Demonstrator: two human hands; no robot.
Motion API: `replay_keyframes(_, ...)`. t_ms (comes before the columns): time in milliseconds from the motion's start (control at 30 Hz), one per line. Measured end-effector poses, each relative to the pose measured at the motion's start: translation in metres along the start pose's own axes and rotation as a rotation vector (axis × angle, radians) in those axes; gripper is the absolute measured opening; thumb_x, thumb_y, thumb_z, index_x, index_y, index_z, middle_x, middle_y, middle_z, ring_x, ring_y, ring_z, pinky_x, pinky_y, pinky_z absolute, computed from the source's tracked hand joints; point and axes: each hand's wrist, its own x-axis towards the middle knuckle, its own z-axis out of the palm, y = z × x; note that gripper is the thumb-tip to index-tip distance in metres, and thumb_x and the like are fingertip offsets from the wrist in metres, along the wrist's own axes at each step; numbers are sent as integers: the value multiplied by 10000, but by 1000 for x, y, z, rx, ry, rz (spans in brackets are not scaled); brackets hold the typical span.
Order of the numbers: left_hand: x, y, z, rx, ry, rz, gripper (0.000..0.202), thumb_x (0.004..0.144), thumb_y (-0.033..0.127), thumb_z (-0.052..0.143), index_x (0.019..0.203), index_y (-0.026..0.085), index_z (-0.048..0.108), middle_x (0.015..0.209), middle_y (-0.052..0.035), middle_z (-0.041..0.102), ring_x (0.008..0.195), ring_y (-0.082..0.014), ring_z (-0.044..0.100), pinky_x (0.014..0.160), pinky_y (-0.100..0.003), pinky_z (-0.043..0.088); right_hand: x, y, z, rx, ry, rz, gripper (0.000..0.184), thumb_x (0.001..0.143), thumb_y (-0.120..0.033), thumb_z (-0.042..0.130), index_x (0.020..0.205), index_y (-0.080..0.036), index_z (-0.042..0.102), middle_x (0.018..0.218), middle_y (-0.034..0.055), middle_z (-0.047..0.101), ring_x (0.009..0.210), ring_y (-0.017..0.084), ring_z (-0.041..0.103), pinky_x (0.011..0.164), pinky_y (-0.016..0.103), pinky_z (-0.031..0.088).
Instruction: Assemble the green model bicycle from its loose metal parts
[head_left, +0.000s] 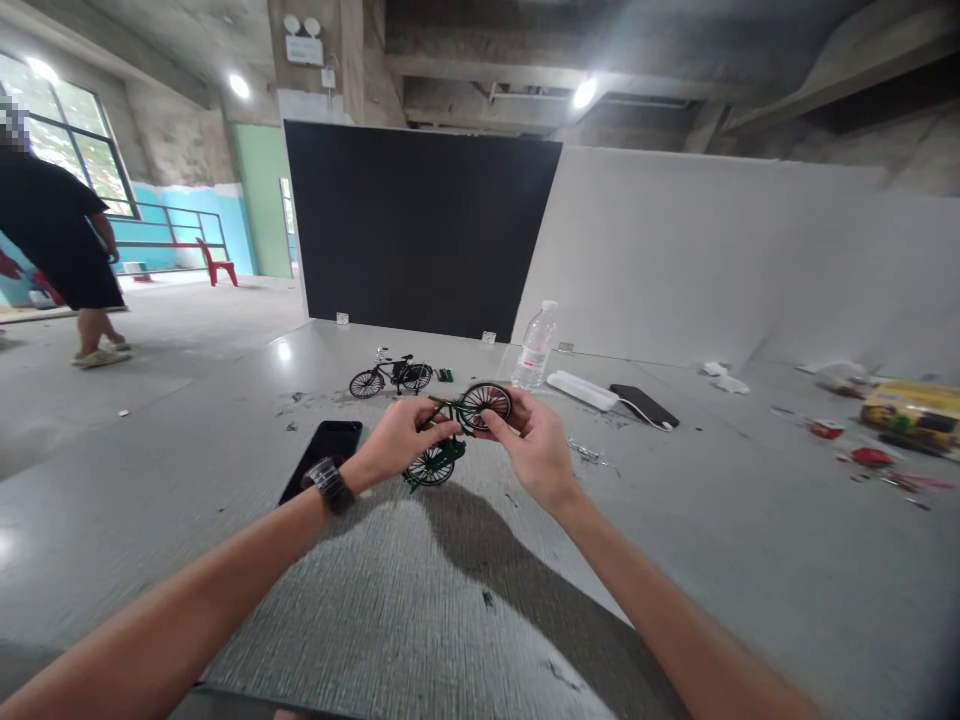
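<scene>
Both hands hold a small green model bicycle [437, 462] above the grey table, tilted with one wheel up. My left hand [409, 437] pinches its green frame, fingers closed. My right hand [536, 440] grips the raised black wheel [486, 408], thumb on the near side and fingers behind it. Whether this wheel is fixed to the frame I cannot tell. Behind my hands a black model bicycle [391, 375] stands upright on the table. A dark phone [322, 455] lies beside my left wrist, partly hidden by it.
A clear water bottle [535, 348] stands behind my right hand, near a white power bank [583, 390] and a black one [643, 406]. Small metal parts [592, 455] lie right of my hand. A yellow package [911, 412] sits far right. A black panel [420, 230] rises behind; a person [56, 230] is at left.
</scene>
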Motion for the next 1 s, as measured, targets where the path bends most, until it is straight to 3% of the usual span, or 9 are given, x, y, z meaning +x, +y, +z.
replay_keyframes(100,1,-2,4,-138,7,-24,414,851,337,673,1205,129,626,827,-53,727,760,-170,667,704,-288,507,-1,-1,2,-39,0,-4,458,781,-455,734,1105,-156,609,1026,117,704,902,250,684,731,425,648)
replay_keyframes(233,1,2,5,-214,58,-80,296,818,370,711,984,125,717,796,-70,733,732,-171,675,679,-276,512,-4,-3,7,-88,27,-44,416,789,-450,725,1079,-173,615,1033,111,717,916,248,694,823,437,615)
replay_keyframes(367,1,8,-1,-235,40,-83,290,800,403,733,909,134,734,762,-72,740,710,-173,683,664,-272,519,-7,-6,11,-89,39,-56,402,788,-427,731,1089,-185,618,1046,107,729,948,254,701,890,445,586)
replay_keyframes(600,3,10,-9,-183,-49,-11,277,786,414,744,851,145,740,745,-59,735,682,-162,669,622,-254,495,-9,-7,13,-101,20,-66,420,802,-467,721,1105,-190,637,1040,108,739,943,268,709,862,439,596)
replay_keyframes(1000,5,4,-11,-110,-54,21,306,777,444,741,858,148,740,711,-53,714,651,-156,657,555,-237,451,-5,3,7,-59,-26,-70,460,789,-427,740,1179,-222,608,1043,86,726,937,263,706,869,455,603)
